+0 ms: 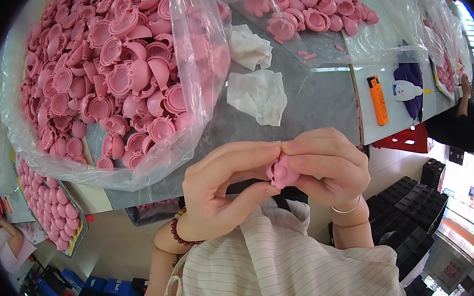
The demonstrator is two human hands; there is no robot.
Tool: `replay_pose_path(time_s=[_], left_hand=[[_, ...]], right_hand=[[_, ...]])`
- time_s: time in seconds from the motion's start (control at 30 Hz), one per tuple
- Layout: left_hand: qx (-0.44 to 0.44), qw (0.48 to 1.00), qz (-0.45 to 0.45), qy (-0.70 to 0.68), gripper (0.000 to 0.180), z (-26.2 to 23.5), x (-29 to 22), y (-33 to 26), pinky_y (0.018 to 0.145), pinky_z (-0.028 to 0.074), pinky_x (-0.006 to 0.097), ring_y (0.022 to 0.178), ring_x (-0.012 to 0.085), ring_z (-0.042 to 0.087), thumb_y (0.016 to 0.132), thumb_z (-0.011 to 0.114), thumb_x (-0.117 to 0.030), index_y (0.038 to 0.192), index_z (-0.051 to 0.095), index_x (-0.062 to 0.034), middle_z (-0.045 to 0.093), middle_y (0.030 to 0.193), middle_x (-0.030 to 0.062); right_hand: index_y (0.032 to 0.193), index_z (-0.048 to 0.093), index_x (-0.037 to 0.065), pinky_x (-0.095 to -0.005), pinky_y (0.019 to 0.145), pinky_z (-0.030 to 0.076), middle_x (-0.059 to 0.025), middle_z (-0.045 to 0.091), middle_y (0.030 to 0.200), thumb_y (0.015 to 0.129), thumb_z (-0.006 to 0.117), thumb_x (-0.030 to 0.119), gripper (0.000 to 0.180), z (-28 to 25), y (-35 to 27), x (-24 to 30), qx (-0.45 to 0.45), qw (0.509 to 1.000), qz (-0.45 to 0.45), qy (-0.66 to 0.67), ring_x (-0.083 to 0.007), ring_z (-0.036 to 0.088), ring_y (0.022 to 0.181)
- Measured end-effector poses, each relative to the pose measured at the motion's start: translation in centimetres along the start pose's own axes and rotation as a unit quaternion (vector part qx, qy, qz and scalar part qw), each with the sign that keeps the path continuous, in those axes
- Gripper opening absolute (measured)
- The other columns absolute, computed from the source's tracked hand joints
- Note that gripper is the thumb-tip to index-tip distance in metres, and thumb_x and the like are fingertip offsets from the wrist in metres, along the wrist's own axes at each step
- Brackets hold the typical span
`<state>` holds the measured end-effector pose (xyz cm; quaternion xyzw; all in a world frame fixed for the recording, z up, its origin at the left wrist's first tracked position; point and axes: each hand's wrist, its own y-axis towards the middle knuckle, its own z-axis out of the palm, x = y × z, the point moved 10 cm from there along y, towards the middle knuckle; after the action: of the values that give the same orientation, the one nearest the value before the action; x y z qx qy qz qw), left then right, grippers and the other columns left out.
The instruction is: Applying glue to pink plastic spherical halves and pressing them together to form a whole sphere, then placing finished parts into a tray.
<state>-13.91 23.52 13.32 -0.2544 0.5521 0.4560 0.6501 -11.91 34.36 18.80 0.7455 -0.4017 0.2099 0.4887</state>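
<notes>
Between my two hands, close to my body at the table's near edge, is a small pink plastic part (pixel 284 174) with rounded sides. My left hand (pixel 226 183) pinches it from the left with thumb and fingertips. From the right, the fingers of my right hand (pixel 329 168) press on its top and side. My fingers hide much of the part, so its full shape does not show. Beyond my left hand, a clear plastic bag (pixel 190 124) lies spread open, full of loose pink shell halves (pixel 121 79).
Crumpled white cloths (pixel 258 98) lie on the grey table (pixel 213 136). More pink pieces (pixel 316 20) are heaped at the far right. An orange box cutter (pixel 378 100) and white bottle (pixel 407 90) lie right. A tray of pink domes (pixel 56 211) stands left. Other people sit at both sides.
</notes>
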Motion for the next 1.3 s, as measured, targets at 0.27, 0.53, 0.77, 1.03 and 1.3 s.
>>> replay_pose_path(time_s=[0.27,0.53,0.77,1.03,1.3], left_hand=[[0.014,1.0,-0.004,-0.025,0.035,0.5,0.1,0.0,0.073,0.049,0.025,0.084,0.0177,0.059,0.068,0.058,0.012,0.102,0.051,0.0071,0.05,0.106,0.0173],[0.021,1.0,-0.002,-0.021,0.035,0.7,0.1,0.1,0.075,0.049,0.026,0.086,0.0183,0.058,0.068,0.059,0.011,0.102,0.052,0.0068,0.05,0.107,0.0179],[0.032,0.997,0.001,-0.068,0.048,1.1,0.3,0.6,0.081,0.045,0.029,0.095,0.0201,0.054,0.062,0.069,0.004,0.106,0.05,0.0065,0.049,0.11,0.0176],[-0.019,0.998,-0.036,-0.054,0.053,-0.1,1.7,0.3,0.077,0.047,0.032,0.086,0.022,0.057,0.048,0.08,-0.003,0.094,0.054,0.004,0.055,0.094,0.016],[0.004,0.999,0.029,-0.037,0.043,-0.1,0.8,0.4,0.071,0.049,0.031,0.079,0.0197,0.058,0.043,0.082,-0.002,0.08,0.059,0.002,0.057,0.082,0.0123]], right_hand=[[0.081,0.058,0.002,-0.026,0.059,0.047,-0.0114,0.059,0.083,0.056,0.073,0.002,0.029,-0.4,-0.6,0.6,-0.004,1.0,-0.022,-0.004,-0.0214,0.057,0.07],[0.083,0.057,0.003,-0.0243,0.055,0.046,-0.01,0.058,0.082,0.057,0.072,0.001,0.03,-0.5,-0.8,0.6,-0.009,0.999,-0.015,-0.048,-0.0199,0.056,0.068],[0.083,0.057,0.007,-0.0278,0.051,0.041,-0.0029,0.05,0.075,0.058,0.069,0.002,0.028,0.4,-1.6,2.8,0.027,0.988,-0.075,-0.129,-0.0174,0.051,0.063],[0.08,0.052,0.002,-0.0284,0.051,0.04,-0.0073,0.05,0.071,0.065,0.053,-0.01,0.019,-3.6,-3.1,1.5,-0.098,0.984,-0.041,-0.142,-0.0184,0.05,0.063],[0.094,0.052,-0.006,-0.0237,0.066,0.041,-0.0121,0.055,0.079,0.075,0.055,0.004,0.022,-18.4,-9.3,-3.2,-0.494,0.803,0.074,-0.325,-0.0155,0.051,0.071]])
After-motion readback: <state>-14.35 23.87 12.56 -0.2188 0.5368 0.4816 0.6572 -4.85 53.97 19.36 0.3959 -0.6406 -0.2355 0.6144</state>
